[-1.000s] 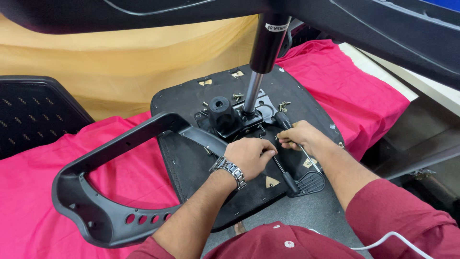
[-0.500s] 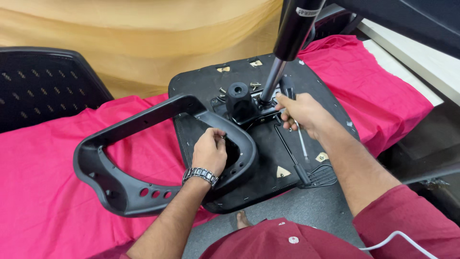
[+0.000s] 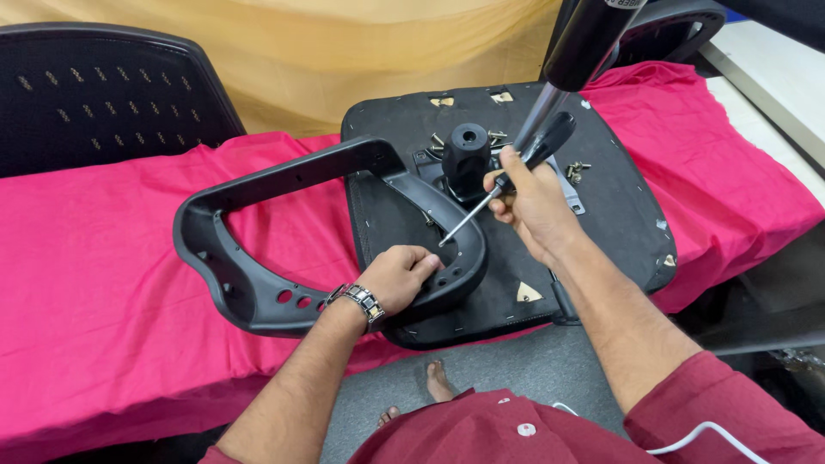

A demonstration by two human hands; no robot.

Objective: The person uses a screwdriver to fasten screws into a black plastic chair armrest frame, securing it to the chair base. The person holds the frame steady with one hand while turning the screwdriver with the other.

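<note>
Now my right hand (image 3: 534,199) is gripping a screwdriver (image 3: 507,176), newly picked up, tip at the armrest (image 3: 258,283) on the seat base (image 3: 601,215); left hand (image 3: 397,277) is clasping the armrest's edge.

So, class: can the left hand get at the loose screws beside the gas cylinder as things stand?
Probably not easily: the left hand grips the armrest, and the right hand with its screwdriver lies between it and the screws.

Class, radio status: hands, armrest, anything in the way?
Left hand grips armrest. Right hand holds screwdriver, tip at armrest. Gas cylinder close above.
</note>
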